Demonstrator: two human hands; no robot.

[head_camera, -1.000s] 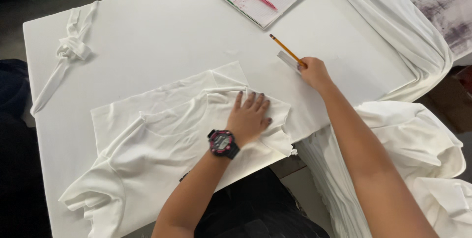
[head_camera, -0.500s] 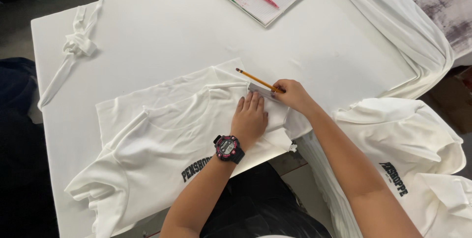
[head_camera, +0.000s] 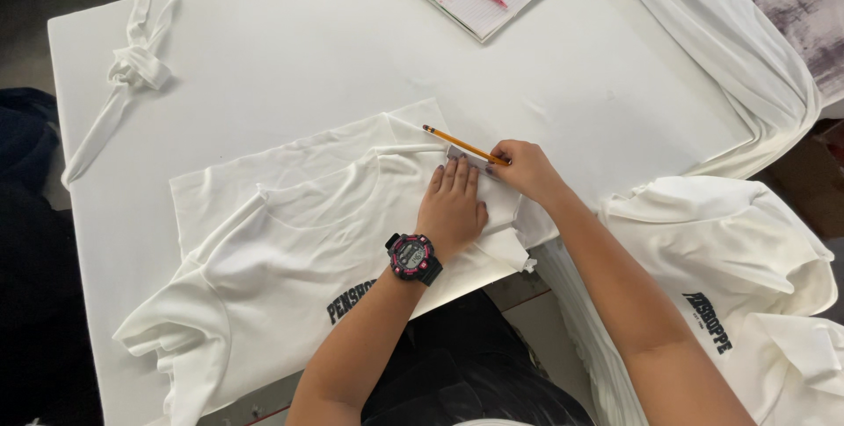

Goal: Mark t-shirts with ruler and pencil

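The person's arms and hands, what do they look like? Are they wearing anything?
Both arms are bare, with no sleeves showing. The left hand has a chunky black wristwatch with pink-red trim and a small screen strapped just behind it. Its fingernails look painted a dark colour. The right hand wears no watch, ring or glove that can be seen.

A small grey object [head_camera: 455, 152] under the fingertips stayed mostly hidden; the lower-right shirt pile [head_camera: 747, 268] ran off frame.
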